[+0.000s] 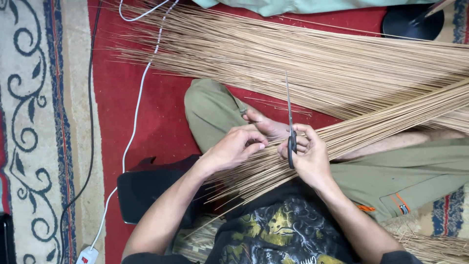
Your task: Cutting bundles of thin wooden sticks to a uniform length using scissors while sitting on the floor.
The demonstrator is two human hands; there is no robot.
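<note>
Red carpet [161, 122] bears white cable [137, 112], black cable [90, 98]; patterned border [29, 122] at left edge; black disc [410, 24] at top right corner.

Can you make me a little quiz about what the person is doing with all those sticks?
1. True or false: the right hand holds scissors with the blades pointing away from the person.
2. What does the left hand touch? A) the white cable B) the bundle of thin sticks C) the black fan base
3. What colour is the carpet under the loose sticks?

Key: 1 true; 2 B; 3 red.
</note>
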